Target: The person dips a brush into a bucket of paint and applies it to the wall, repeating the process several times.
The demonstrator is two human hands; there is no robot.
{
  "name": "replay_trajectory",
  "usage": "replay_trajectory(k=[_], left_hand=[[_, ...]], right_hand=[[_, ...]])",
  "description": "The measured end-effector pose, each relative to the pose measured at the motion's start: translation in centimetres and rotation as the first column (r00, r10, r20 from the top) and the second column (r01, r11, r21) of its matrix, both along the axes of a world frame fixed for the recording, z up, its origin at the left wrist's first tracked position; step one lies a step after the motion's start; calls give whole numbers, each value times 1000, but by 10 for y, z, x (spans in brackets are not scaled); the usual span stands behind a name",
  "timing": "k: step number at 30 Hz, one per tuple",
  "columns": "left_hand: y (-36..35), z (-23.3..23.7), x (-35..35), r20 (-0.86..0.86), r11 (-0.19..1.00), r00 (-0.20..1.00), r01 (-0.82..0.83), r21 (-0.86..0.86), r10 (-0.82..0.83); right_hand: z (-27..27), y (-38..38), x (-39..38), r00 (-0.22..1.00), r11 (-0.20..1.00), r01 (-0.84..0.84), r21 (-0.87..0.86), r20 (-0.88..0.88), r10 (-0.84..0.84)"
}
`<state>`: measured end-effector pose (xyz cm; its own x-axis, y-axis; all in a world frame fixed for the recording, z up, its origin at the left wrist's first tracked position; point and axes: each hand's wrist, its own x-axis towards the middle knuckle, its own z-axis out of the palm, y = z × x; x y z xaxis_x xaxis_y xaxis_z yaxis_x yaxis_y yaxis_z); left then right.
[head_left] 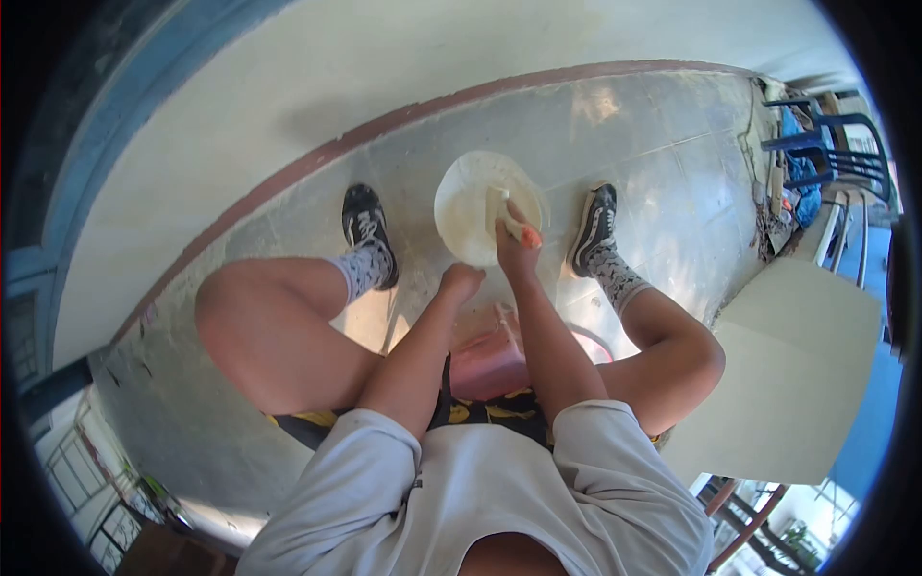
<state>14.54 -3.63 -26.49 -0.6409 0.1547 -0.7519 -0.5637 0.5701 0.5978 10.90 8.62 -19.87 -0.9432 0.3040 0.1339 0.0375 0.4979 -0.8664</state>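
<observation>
My right hand is closed around a pale, brush-like tool with an orange end. The tool's head lies over a round white tub with a cream-coloured inside, which stands on the floor between my feet. My left hand is curled closed just below the tub's near rim, its fingers turned away. I cannot tell what, if anything, it holds. Below my forearms, a pink plastic object shows between my thighs, partly hidden.
A white wall with a reddish-brown base strip curves along the far side of the grey floor. Blue plastic chairs and clutter stand at the far right. A large pale board is beside my right knee.
</observation>
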Motion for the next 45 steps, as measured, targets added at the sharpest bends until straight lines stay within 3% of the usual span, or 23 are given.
replay_trajectory(k=[1, 4, 6, 9, 11, 13, 15, 16, 17, 20, 23, 25, 26, 28, 29, 31, 32, 34, 38, 40, 41, 43, 45], left_hand=[[-1, 13, -4, 46, 989, 990, 136, -57, -133], [0, 89, -12, 241, 901, 892, 417, -117, -382], [-1, 110, -24, 280, 732, 732, 669, -129, -621], [-20, 142, -48, 232, 586, 598, 801, -124, -767], [-28, 197, -71, 237, 440, 509, 850, -290, -827], [-46, 225, -91, 135, 383, 506, 779, -497, -852], [-58, 266, -110, 180, 407, 564, 749, -523, -806], [-64, 286, -119, 169, 391, 559, 735, -554, -812], [-70, 300, -126, 158, 385, 561, 721, -576, -813], [-91, 320, -140, 20, 504, 620, 656, -561, -785], [-100, 318, -153, -62, 676, 728, 597, -432, -683], [-103, 305, -164, -143, 731, 764, 520, -442, -629], [-103, 297, -167, -137, 732, 764, 526, -433, -630], [-94, 291, -173, -65, 645, 710, 593, -482, -702], [-88, 288, -181, -56, 638, 703, 605, -476, -709], [-78, 295, -187, 108, 450, 594, 704, -550, -797], [-78, 295, -190, 123, 452, 598, 710, -540, -792], [-74, 295, -201, -2, 535, 646, 631, -562, -763], [-70, 292, -219, 26, 509, 634, 645, -571, -773], [-69, 283, -225, 11, 504, 636, 621, -600, -772], [-69, 280, -225, 5, 502, 631, 622, -601, -776], [-63, 284, -228, -47, 511, 609, 618, -597, -792], [-56, 300, -230, -29, 497, 613, 611, -616, -789]], right_hand=[[0, -3, -3, 990, 999, 44, 25, -138, -40], [16, -3, 10, 995, 995, 26, -93, 102, -16], [19, -4, 1, 980, 997, 42, -70, -190, -55], [15, 2, 3, 999, 999, -36, -41, 22, 37], [23, 0, 9, 993, 998, 24, -57, -110, -30], [27, 3, 0, 966, 996, 54, -75, -247, -71], [23, 5, 2, 993, 995, 47, -87, 112, -37], [23, 5, 3, 992, 990, 66, -124, -102, -79], [22, 7, -1, 992, 990, 63, -129, -104, -77], [19, 6, 6, 985, 949, 112, -294, 161, -67], [20, 4, 5, 994, 947, 108, -303, 12, -110], [25, 2, 3, 970, 999, 37, -9, -240, -38], [20, 3, 6, 973, 999, 39, -5, -229, -39], [8, 6, 9, 987, 995, -68, -68, 139, 77], [1, 10, 8, 986, 996, -57, -69, 150, 67], [0, 14, 11, 965, 878, 189, -441, 247, -84], [1, 15, 12, 962, 877, 190, -442, 264, -75], [10, 23, 7, 920, 543, 386, -746, 358, -161], [29, 25, 1, 942, 553, 336, -763, 280, -186], [26, 15, 1, 981, 861, 173, -477, 4, -195], [22, 14, 5, 979, 862, 177, -475, -1, -202], [11, 19, 9, 951, 981, -8, -192, 301, 67], [10, 19, 13, 947, 912, 174, -372, 315, -53]])
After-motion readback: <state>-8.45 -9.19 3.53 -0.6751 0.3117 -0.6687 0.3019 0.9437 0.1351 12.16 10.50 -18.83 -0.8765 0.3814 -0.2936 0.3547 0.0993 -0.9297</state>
